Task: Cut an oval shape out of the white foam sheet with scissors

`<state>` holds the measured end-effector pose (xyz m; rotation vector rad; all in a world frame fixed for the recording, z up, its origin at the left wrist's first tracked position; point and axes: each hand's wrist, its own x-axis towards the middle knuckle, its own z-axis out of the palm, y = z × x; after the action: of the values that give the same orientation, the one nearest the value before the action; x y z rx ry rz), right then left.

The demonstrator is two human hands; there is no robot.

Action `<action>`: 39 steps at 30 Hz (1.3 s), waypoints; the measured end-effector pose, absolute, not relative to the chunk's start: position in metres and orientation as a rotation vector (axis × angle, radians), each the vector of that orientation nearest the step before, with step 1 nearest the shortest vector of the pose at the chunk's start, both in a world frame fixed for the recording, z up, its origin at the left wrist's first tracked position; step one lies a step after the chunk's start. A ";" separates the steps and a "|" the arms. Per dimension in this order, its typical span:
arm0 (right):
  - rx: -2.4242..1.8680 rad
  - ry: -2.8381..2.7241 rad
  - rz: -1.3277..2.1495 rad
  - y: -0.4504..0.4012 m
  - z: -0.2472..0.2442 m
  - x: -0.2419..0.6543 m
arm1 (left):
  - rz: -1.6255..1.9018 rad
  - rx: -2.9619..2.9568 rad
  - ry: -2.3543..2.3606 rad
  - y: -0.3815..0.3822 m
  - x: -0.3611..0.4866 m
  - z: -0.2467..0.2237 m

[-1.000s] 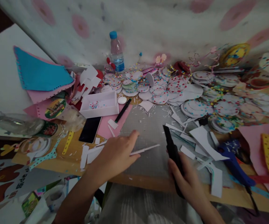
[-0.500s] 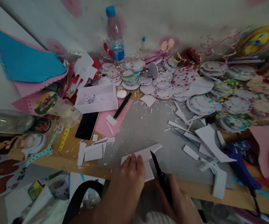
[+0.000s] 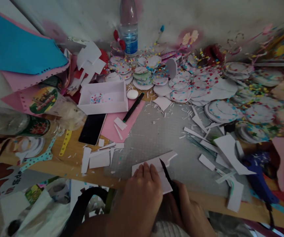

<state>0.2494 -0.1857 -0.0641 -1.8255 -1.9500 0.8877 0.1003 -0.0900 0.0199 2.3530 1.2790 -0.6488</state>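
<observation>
A white foam-like piece (image 3: 166, 186) lies on the grey cutting mat (image 3: 147, 131) near the table's front edge. My left hand (image 3: 143, 191) presses down on it, palm down, fingers stretched out side by side. My right hand (image 3: 191, 210) is wrapped round a black craft knife (image 3: 168, 176), to the right of my left hand. The blade's tip is over the upper part of the white piece; whether it touches is hard to tell. Part of the knife's handle is hidden in my right hand.
White scraps (image 3: 100, 160) lie to the left, larger offcuts (image 3: 230, 154) and a blue glue gun (image 3: 261, 187) to the right. A white box (image 3: 102, 98), a phone (image 3: 92, 129) and a black marker (image 3: 133, 107) are beyond. Decorated discs (image 3: 181, 89) and a bottle (image 3: 129, 33) line the back.
The view has shifted a little. Against the white piece, the knife has moved slightly left, its tip now over the piece. My left hand still presses on it.
</observation>
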 end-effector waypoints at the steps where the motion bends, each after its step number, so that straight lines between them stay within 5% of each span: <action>1: -1.854 -1.980 0.824 -0.187 -0.066 0.248 | -0.641 2.360 1.275 -0.089 0.100 0.020; 8: -2.039 -2.194 0.553 -0.187 -0.067 0.243 | -0.576 2.403 1.332 -0.091 0.100 0.014; 26: -2.165 -2.163 0.634 -0.187 -0.071 0.237 | -0.552 2.288 1.373 -0.088 0.103 0.014; 32: -1.902 -2.122 0.779 -0.169 -0.061 0.246 | -0.638 2.142 1.328 -0.076 0.099 0.030; 39: -1.745 -2.052 0.907 -0.149 -0.041 0.267 | -0.094 1.914 1.296 -0.054 0.066 0.041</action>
<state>0.2672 -0.1489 -0.0410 -1.7448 -2.0519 0.9071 0.0663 -0.0543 0.0412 1.9137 1.2959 -0.0942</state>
